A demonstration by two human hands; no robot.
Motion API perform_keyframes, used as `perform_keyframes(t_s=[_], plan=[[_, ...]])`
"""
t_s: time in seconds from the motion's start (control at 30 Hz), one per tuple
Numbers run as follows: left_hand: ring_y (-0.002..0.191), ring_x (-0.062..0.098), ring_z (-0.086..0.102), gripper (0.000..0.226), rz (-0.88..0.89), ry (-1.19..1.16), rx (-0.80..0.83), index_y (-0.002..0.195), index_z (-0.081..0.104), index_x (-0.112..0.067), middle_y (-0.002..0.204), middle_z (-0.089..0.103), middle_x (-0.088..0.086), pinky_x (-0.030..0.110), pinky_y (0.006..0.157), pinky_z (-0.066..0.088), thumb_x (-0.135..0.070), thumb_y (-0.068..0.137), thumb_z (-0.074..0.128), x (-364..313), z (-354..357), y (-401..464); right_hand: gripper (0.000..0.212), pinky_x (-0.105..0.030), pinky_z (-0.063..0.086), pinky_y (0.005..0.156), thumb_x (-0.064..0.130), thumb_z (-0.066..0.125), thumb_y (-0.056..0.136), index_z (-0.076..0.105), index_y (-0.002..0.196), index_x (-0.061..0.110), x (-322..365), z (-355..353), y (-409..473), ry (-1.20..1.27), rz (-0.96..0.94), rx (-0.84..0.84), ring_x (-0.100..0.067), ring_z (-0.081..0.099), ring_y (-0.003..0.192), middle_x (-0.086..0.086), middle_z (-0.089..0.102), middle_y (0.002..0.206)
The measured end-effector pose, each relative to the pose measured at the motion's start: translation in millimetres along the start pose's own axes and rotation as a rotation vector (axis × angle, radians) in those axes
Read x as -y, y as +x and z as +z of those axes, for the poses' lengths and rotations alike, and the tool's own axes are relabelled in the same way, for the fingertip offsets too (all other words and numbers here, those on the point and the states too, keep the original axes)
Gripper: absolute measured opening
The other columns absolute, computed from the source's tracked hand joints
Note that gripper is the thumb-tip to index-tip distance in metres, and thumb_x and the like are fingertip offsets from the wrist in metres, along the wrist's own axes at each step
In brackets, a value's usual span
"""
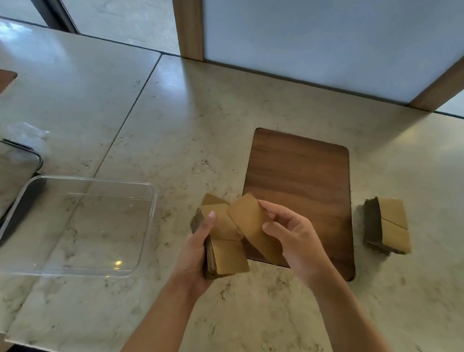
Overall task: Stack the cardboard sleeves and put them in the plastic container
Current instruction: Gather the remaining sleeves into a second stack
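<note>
1. My left hand (pixel 195 251) is clamped around a stack of flattened cardboard sleeves (pixel 224 244), thumb pressed on the top face and the stack's edges against my palm.
2. My right hand (pixel 292 239) pinches a single sleeve (pixel 252 227) between thumb and fingers, tilted and overlapping the top of the stack just beside my left thumb.
3. The clear plastic container (pixel 150 225) sits on the marble counter (pixel 201 116) to the left of my left hand, nothing inside.
4. A second pile of sleeves (pixel 388 226) lies to the right of my right hand.
5. A dark wooden board (pixel 300 178) lies beyond and under my right hand.
</note>
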State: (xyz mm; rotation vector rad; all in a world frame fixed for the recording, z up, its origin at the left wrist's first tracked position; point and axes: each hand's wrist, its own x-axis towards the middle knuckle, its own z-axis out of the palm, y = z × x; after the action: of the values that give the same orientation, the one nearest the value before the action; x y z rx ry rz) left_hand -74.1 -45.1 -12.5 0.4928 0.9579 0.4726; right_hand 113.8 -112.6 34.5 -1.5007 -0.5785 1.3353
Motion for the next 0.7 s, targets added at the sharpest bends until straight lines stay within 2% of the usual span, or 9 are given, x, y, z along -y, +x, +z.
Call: perform_keyframes(t_s=[0.1, 0.17, 0.23, 0.3, 0.37, 0.47, 0.53, 0.63, 0.7], plan=[[0.098, 0.035, 0.079, 0.085, -0.085, 0.059, 0.062, 0.124, 0.079, -0.02, 0.125, 0.077, 0.02, 0.046, 0.068, 0.063, -0.079, 0.063, 0.083, -2.0, -0.6, -0.9, 0.039, -0.027, 0.055, 0.078, 0.006, 0.059, 0.094, 0.083, 0.109, 0.034, 13.6, -23.2, -3.2, -0.17, 0.035, 0.258, -0.011, 0.068, 0.092, 0.01, 0.076, 0.107], [0.095, 0.033, 0.078, 0.089, -0.157, 0.031, 0.115, 0.123, 0.079, -0.013, 0.119, 0.078, 0.019, 0.045, 0.074, 0.065, -0.08, 0.065, 0.083, -2.5, -3.9, -0.2, 0.031, -0.034, 0.06, 0.085, 0.016, 0.071, 0.09, 0.081, 0.115, 0.03, 24.7, -32.6, -0.9, -0.328, 0.03, 0.482, -0.02, 0.069, 0.1, 0.009, 0.075, 0.112], [0.097, 0.033, 0.078, 0.085, -0.2, 0.034, 0.186, 0.124, 0.079, -0.009, 0.118, 0.078, 0.021, 0.044, 0.081, 0.065, -0.074, 0.069, 0.084, -2.7, -4.4, 1.1, 0.039, -0.044, 0.061, 0.091, 0.027, 0.081, 0.084, 0.077, 0.123, 0.032, 30.0, -29.2, 8.7, -0.558, -0.045, 0.517, -0.026, 0.071, 0.1, 0.012, 0.075, 0.113], [0.096, 0.032, 0.079, 0.079, -0.215, 0.12, 0.213, 0.12, 0.081, -0.014, 0.119, 0.078, 0.021, 0.044, 0.078, 0.065, -0.07, 0.064, 0.089, -1.0, 0.3, 0.5, 0.056, -0.04, 0.061, 0.09, 0.035, 0.086, 0.08, 0.068, 0.133, 0.036, 28.8, -17.2, 20.5, -0.683, -0.147, 0.386, -0.016, 0.07, 0.097, 0.014, 0.072, 0.112], [0.094, 0.031, 0.077, 0.079, -0.23, 0.132, 0.217, 0.12, 0.08, -0.013, 0.12, 0.077, 0.023, 0.044, 0.079, 0.064, -0.067, 0.064, 0.093, 4.1, 3.8, -0.4, 0.07, -0.029, 0.056, 0.092, 0.04, 0.089, 0.079, 0.06, 0.142, 0.035, 20.8, -2.7, 26.3, -0.747, -0.298, 0.259, -0.008, 0.062, 0.103, 0.012, 0.064, 0.117], [0.093, 0.035, 0.077, 0.075, -0.205, -0.064, 0.241, 0.126, 0.076, -0.006, 0.115, 0.076, 0.026, 0.045, 0.075, 0.064, -0.055, 0.072, 0.093, 13.3, 2.4, -1.3, 0.074, -0.017, 0.046, 0.099, 0.043, 0.088, 0.079, 0.055, 0.145, 0.031, 1.4, 14.6, 21.5, -0.671, -0.421, 0.134, -0.004, 0.053, 0.117, 0.01, 0.053, 0.129], [0.09, 0.036, 0.078, 0.071, -0.181, -0.221, 0.23, 0.124, 0.077, -0.003, 0.113, 0.077, 0.025, 0.047, 0.073, 0.064, -0.043, 0.069, 0.098, 19.4, -1.3, -2.3, 0.069, -0.013, 0.04, 0.105, 0.046, 0.084, 0.083, 0.056, 0.143, 0.029, -16.1, 25.5, 14.1, -0.624, -0.441, 0.012, -0.002, 0.048, 0.128, 0.012, 0.05, 0.135], [0.096, 0.036, 0.078, 0.056, -0.133, -0.385, 0.169, 0.121, 0.079, -0.006, 0.114, 0.077, 0.022, 0.049, 0.078, 0.065, -0.035, 0.075, 0.091, 25.3, -2.0, -4.7, 0.045, -0.015, 0.043, 0.104, 0.046, 0.067, 0.094, 0.062, 0.134, 0.026, -45.7, 47.3, -0.7, -0.453, -0.475, -0.279, -0.009, 0.053, 0.131, 0.014, 0.056, 0.134], [0.095, 0.035, 0.079, 0.05, -0.073, -0.451, 0.086, 0.119, 0.08, -0.007, 0.111, 0.078, 0.021, 0.046, 0.075, 0.066, -0.037, 0.08, 0.086, 27.9, -0.4, -5.5, 0.033, -0.018, 0.046, 0.101, 0.042, 0.054, 0.101, 0.067, 0.126, 0.024, -62.2, 66.1, -5.8, -0.358, -0.503, -0.314, -0.015, 0.056, 0.129, 0.014, 0.059, 0.13]])
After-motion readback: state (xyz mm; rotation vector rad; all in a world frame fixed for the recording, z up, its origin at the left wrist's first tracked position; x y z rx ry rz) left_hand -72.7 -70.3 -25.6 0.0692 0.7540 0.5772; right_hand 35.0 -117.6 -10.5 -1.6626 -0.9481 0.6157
